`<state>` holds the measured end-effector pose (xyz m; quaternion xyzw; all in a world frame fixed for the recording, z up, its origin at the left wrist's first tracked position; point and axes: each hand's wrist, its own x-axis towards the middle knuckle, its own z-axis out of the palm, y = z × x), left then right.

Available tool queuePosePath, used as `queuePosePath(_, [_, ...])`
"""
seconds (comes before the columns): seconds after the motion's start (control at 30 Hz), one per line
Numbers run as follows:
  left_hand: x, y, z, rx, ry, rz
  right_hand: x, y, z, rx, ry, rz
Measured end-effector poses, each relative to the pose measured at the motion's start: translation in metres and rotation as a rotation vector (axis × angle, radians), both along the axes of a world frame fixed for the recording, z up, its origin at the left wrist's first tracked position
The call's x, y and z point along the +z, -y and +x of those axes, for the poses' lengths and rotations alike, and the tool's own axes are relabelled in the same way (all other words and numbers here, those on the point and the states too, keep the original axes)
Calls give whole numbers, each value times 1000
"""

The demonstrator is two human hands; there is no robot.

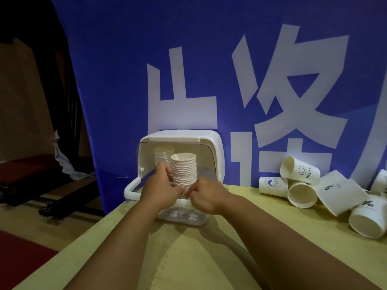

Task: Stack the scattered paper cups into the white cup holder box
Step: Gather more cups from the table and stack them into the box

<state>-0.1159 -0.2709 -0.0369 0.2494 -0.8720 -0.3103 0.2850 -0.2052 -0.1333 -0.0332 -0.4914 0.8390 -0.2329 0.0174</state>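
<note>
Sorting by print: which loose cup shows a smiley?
The tilted cup atop the pile, against the banner; the cup left of it bears a round emblem.

- Left hand: bare, uncovered to the fingertips.
- Right hand: bare, likewise uncovered.
- Both forearms: bare skin from the wrists to the lower frame edge.

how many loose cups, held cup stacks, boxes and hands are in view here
loose paper cups: 6 showing, heaped on the right
cup stack held inside the box: 1
white cup holder box: 1
hands: 2, the left hand and the right hand, both on the stack
total: 10
</note>
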Motion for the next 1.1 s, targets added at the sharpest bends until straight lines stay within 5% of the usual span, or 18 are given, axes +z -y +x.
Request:
queuePosePath(0.4, [11,43,-33,-111,143,-12,13,49,-27,-68,-82,309])
queuePosePath(0.67, [6,40,-33,-78,148,-43,12,42,-28,-82,-62,176])
queuePosePath(0.83, [19,15,-10,27,59,-104,21,4,-17,-87,-9,-80])
queuePosePath(1.1, [18,-66,23,-67,97,-112,17,-83,12,-242,126,-314])
